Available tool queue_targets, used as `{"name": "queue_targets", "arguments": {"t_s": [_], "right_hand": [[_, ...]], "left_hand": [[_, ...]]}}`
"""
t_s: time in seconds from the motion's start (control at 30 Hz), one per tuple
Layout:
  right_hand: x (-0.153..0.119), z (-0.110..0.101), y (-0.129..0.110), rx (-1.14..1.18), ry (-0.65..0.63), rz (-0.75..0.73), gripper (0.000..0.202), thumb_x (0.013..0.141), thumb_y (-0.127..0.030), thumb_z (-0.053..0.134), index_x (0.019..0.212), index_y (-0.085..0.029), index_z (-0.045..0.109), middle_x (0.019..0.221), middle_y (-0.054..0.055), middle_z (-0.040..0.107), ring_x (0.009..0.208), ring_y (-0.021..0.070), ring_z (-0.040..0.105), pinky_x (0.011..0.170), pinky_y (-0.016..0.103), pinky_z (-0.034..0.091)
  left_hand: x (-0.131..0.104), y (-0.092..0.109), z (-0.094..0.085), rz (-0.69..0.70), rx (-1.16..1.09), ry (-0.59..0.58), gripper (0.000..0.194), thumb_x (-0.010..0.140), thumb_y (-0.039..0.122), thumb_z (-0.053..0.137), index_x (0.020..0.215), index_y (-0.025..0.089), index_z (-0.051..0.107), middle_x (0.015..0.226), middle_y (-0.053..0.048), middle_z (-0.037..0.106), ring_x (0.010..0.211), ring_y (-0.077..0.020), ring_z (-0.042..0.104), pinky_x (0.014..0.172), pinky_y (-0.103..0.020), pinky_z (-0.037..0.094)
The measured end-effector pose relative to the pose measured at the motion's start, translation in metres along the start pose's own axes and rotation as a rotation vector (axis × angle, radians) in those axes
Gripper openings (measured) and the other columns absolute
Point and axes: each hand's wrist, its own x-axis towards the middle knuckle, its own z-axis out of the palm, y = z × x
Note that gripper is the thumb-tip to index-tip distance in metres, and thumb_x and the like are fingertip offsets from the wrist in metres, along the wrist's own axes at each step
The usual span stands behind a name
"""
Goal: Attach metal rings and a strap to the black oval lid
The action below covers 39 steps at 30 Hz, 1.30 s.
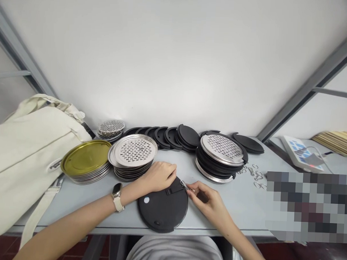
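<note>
A round black disc [164,210] with a white dot lies flat near the table's front edge. My left hand [160,176] rests on its upper edge with the fingers curled; what they hold, if anything, is hidden. At the disc's upper right, my right hand [206,200] pinches a small metal clip [184,185], which touches or overlaps the rim. Behind my left hand stands a stack of perforated silver plates [136,151]. To the right, another stack mixes black discs and silver rims [220,157]. Small metal rings [256,174] lie scattered right of that stack.
Gold-topped round lids [86,158] are stacked at the left, beside a cream bag [31,150]. Black discs [161,137] line the wall. A white box with a cable [301,153] and thin wooden boards [338,141] are at the right. The grey table [230,209] holds everything.
</note>
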Motion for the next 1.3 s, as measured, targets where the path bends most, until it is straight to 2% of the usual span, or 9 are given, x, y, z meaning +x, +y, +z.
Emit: {"name": "queue_targets", "arguments": {"t_s": [0.4,0.73,0.87,1.1,1.3], "right_hand": [[-0.0016,-0.0007,-0.0008,0.04,0.008,-0.023,0.017,0.089,-0.033,0.057,0.09,-0.016,0.062,0.077,0.003,0.062,0.071,0.0157,0.058,0.068,0.025,0.047],[0.0013,-0.0024,-0.0056,0.03,-0.014,-0.045,0.014,0.092,-0.028,0.052,0.084,-0.018,0.059,0.079,0.003,0.062,0.075,0.0166,0.059,0.071,0.026,0.048],[0.0011,-0.0021,-0.0021,0.051,-0.018,-0.062,0.009,0.091,-0.026,0.052,0.09,-0.019,0.058,0.085,0.004,0.064,0.081,0.0178,0.061,0.076,0.028,0.048],[-0.0002,-0.0042,-0.0071,0.048,-0.064,-0.111,0.015,0.093,-0.023,0.047,0.098,-0.02,0.061,0.088,0.004,0.064,0.082,0.018,0.061,0.077,0.029,0.047],[0.0015,-0.0028,-0.0063,0.044,-0.053,-0.123,0.009,0.09,-0.025,0.056,0.094,-0.019,0.061,0.087,0.004,0.063,0.082,0.0182,0.06,0.076,0.029,0.046]], "left_hand": [[-0.0002,0.0002,-0.0013,0.007,-0.008,-0.007,0.021,0.092,0.022,0.041,0.077,0.018,0.054,0.072,-0.004,0.064,0.064,-0.017,0.058,0.059,-0.027,0.034],[0.0003,0.0003,-0.0018,0.009,-0.011,-0.013,0.019,0.092,0.021,0.042,0.077,0.018,0.054,0.072,-0.003,0.063,0.064,-0.0169,0.058,0.059,-0.027,0.034],[0.0001,0.0002,-0.0022,0.005,-0.015,-0.016,0.02,0.092,0.022,0.041,0.078,0.018,0.054,0.073,-0.004,0.064,0.064,-0.0167,0.058,0.06,-0.027,0.036],[0.0004,0.0016,-0.0053,0.011,-0.024,-0.019,0.021,0.092,0.021,0.041,0.077,0.018,0.054,0.071,-0.003,0.063,0.063,-0.0161,0.058,0.059,-0.026,0.035],[0.0006,0.0021,-0.0059,0.012,-0.023,-0.016,0.02,0.092,0.021,0.041,0.077,0.018,0.054,0.071,-0.003,0.063,0.063,-0.0161,0.058,0.058,-0.026,0.035]]}}
